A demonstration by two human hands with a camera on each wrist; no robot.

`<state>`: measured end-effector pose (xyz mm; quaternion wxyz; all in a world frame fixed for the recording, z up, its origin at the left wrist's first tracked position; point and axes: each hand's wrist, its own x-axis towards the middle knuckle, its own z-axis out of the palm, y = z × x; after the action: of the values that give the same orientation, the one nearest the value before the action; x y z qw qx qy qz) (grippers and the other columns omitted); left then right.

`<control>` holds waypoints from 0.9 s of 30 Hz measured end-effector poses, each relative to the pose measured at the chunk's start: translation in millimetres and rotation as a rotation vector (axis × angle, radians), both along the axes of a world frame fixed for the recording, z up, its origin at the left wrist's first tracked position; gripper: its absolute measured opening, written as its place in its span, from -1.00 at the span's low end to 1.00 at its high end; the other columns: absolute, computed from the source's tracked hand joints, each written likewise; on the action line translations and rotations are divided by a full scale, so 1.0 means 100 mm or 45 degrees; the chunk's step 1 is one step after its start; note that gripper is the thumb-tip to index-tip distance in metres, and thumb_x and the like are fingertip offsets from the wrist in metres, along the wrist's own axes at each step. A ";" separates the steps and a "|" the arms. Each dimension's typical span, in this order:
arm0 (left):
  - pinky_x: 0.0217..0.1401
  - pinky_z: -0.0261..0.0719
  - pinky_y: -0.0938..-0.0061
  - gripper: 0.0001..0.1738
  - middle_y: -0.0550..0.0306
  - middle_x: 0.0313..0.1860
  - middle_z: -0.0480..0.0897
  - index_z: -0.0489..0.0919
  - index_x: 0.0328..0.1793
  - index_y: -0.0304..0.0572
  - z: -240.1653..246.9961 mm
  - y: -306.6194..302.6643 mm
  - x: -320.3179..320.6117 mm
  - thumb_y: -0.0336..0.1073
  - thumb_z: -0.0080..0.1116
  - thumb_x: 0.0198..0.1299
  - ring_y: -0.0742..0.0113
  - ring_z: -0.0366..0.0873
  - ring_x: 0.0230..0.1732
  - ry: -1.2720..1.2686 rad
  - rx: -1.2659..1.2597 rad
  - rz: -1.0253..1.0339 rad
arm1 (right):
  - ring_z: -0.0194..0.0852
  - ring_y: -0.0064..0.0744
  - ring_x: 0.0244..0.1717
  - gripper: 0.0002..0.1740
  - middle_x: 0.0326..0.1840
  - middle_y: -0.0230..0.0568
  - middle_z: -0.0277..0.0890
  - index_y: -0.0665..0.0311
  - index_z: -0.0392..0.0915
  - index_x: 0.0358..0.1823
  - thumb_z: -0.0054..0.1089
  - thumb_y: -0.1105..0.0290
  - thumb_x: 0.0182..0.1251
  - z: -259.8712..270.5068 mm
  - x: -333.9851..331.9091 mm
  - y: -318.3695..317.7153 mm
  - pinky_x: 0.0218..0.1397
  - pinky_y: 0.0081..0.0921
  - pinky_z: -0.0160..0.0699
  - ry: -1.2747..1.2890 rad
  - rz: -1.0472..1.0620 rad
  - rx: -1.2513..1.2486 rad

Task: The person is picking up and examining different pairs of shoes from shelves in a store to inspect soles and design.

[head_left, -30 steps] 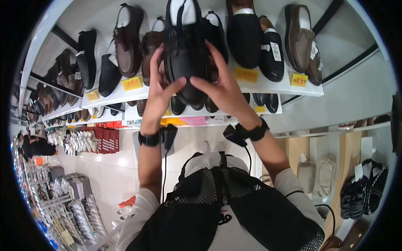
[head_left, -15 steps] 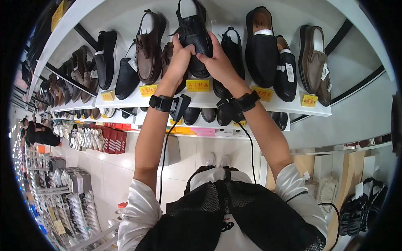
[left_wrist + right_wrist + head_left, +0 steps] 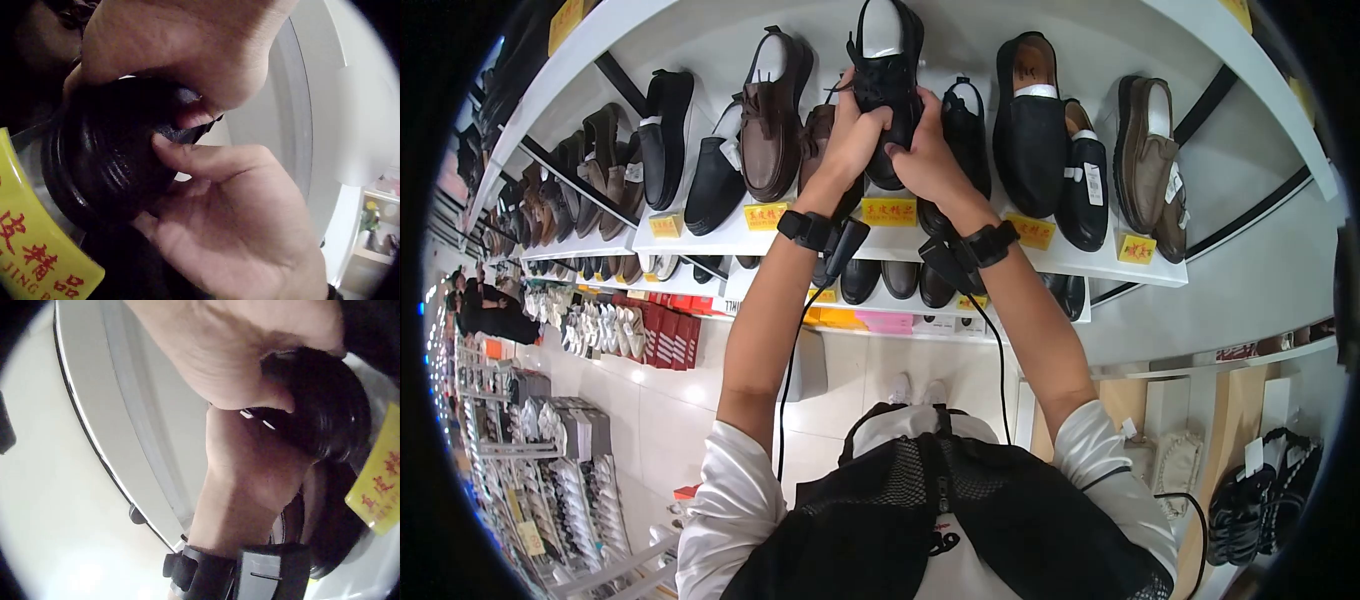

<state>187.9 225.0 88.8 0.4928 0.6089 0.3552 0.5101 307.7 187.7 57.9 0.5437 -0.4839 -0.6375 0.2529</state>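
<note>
Both hands grip a black lace-up shoe [image 3: 886,88] with a white insert, its toe pointing toward the person. My left hand [image 3: 856,143] holds its left side and my right hand [image 3: 929,158] its right side, with both thumbs over the upper. The left wrist view shows the right thumb pressed on the black leather [image 3: 119,144]. A yellow price card [image 3: 889,212] stands at the shelf edge just before the toe. Close on the left is a brown shoe [image 3: 816,140], partly hidden by the left hand; on the right is another black shoe [image 3: 966,130].
More shoes line the white shelf [image 3: 770,242], including a brown lace-up [image 3: 772,130], a large black slip-on [image 3: 1030,130] and a taupe loafer [image 3: 1145,160]. A lower shelf holds further shoes. Black slanted bars [image 3: 1205,105] brace the shelf ends. Bags [image 3: 1250,500] stand at right.
The black shoe has come down, away from the head camera, to the shelf behind the yellow card, both hands still holding it. Over the last half second the hands have barely moved.
</note>
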 end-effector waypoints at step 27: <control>0.30 0.29 0.13 -0.01 -0.45 0.25 0.25 -0.03 0.42 -0.53 -0.30 -0.35 0.16 -0.20 0.26 -0.01 -0.33 0.27 0.25 0.485 0.520 0.445 | 0.29 -0.03 0.28 -0.29 0.23 0.13 0.35 0.46 0.11 0.36 0.13 0.34 0.23 -0.09 0.09 -0.55 0.27 -0.10 0.26 -0.808 -0.423 0.331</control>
<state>203.8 189.8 58.3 0.1904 0.7095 0.4305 0.5245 316.6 132.3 48.8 0.4098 -0.5619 -0.7136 -0.0841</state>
